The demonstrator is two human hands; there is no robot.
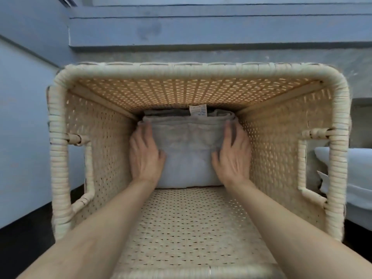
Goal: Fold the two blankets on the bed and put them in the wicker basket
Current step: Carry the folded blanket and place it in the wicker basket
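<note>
View down into the wicker basket, with the person reaching in from 6 o'clock. Nearest the camera, the left hand at 9 o'clock of the load and the right hand at 3 o'clock are lying flat. Their fingers are straight and gripping nothing, and they are pressing down on either side of a folded light grey blanket sitting deep in the basket. Beyond it, toward 12 o'clock, the edge of a darker grey blanket is showing, though whether it is lying beneath or behind the light one cannot be told. A white label is standing up there against the far weave. Outside the rim at 3 o'clock, pale bedding is lying with no blanket visible on the part in view. Judged from this, both blankets are folded and in the basket, and only settling the stack and withdrawing the hands appears to be remaining.
</note>
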